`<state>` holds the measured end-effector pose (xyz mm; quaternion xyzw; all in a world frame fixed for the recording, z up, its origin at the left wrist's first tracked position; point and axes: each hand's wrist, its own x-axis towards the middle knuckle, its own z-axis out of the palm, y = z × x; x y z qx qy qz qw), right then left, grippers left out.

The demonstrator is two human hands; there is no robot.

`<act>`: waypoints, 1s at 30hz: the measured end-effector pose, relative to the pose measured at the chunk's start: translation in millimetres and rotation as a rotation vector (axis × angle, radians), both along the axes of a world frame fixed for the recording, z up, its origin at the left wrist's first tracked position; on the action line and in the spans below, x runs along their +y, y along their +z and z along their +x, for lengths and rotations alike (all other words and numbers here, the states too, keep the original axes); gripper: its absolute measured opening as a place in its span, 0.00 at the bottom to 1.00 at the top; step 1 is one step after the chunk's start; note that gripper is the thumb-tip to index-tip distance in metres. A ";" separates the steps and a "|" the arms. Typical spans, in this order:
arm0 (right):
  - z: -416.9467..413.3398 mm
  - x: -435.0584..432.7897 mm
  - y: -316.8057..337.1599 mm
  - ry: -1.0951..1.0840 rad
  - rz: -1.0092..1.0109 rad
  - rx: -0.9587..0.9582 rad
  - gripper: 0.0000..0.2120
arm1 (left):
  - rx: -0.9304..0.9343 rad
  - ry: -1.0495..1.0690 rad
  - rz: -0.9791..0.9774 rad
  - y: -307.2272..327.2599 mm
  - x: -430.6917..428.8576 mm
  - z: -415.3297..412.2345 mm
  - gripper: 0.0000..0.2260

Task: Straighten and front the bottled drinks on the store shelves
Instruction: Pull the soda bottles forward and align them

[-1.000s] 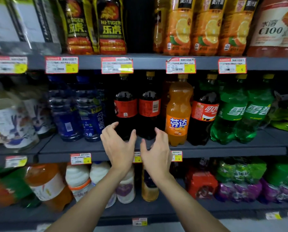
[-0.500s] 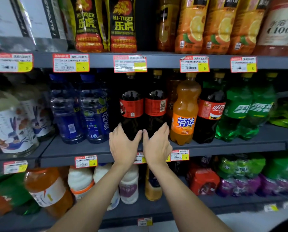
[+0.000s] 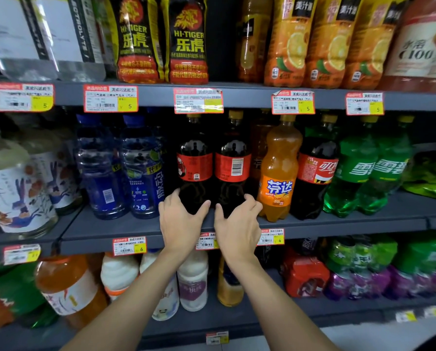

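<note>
Both hands are down at the bottoms of two dark cola bottles. The left hand [image 3: 180, 225] is wrapped round the base of the left cola bottle [image 3: 194, 158], thumb on the right side and fingers curled round the left. The right hand [image 3: 238, 230] does the same with the right cola bottle [image 3: 233, 158], thumb on the left and fingers hooked round the far side. So each hand is gripping its own bottle, and the two thumbs nearly meet in the gap between them.

Both bottles stand upright and side by side on the middle shelf [image 3: 110, 231], set a bit back from the front edge. Neither one shows its logo: the right one has its barcode facing out, and the left one shows small print.

Just right of them is an orange Fanta bottle [image 3: 279, 168], sitting further forward, then another cola bottle [image 3: 317, 171] with its logo showing, then green Sprite bottles [image 3: 358, 173]. To the left are blue water bottles [image 3: 143, 168] and, past them, big tea jugs [image 3: 11, 186].

Price tags [image 3: 128, 245] run along the shelf edges. The shelf above has Hi-Tiger bottles [image 3: 186, 41] and orange juice bottles [image 3: 290, 46]. The shelf below holds white milk drink bottles [image 3: 192, 285] and an orange jug [image 3: 70, 287].
</note>
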<state>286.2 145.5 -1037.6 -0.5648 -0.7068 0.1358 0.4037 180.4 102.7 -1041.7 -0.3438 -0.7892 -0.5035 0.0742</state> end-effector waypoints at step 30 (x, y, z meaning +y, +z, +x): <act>7.9 1.9 3.5 -0.008 0.038 -0.064 0.40 | -0.083 -0.038 0.001 9.1 -11.1 2.7 0.38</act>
